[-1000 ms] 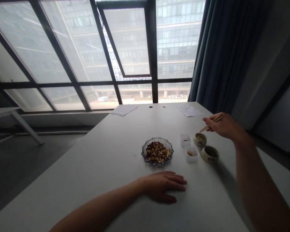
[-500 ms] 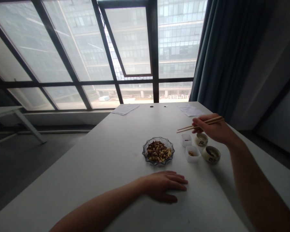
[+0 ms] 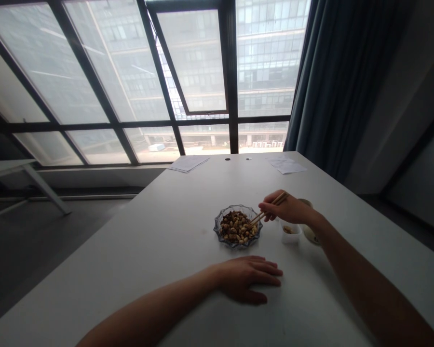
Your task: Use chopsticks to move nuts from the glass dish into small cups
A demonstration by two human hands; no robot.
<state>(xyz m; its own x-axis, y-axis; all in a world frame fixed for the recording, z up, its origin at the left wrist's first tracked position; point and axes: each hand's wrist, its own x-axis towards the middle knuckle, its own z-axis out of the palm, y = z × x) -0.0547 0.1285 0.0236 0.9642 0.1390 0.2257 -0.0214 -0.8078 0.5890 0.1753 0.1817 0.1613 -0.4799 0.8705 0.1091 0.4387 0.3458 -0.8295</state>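
Note:
My right hand (image 3: 278, 206) grips a pair of wooden chopsticks (image 3: 261, 216), whose tips reach down to the nuts (image 3: 235, 226) at the right side of a scalloped glass bowl (image 3: 217, 233). Whether a nut is pinched between the tips is too small to tell. My left hand (image 3: 249, 279) lies flat on the white table (image 3: 159, 241), fingers spread, just in front of the bowl. Under my right wrist stands a small white square cup (image 3: 291, 237) with a few brownish bits in it. A cream ceramic cup (image 3: 310, 235) is partly hidden by my forearm.
Another ceramic cup (image 3: 305, 202) shows only its rim behind my right hand. Papers lie at the table's far left (image 3: 188, 164) and a paper sheet (image 3: 286, 165) at the far right. Tall windows and a dark curtain (image 3: 321, 86) stand beyond the table.
My right hand has moved left and toward me, bringing the chopsticks from above the small cups down to the nuts in the glass bowl. My left hand stays in place.

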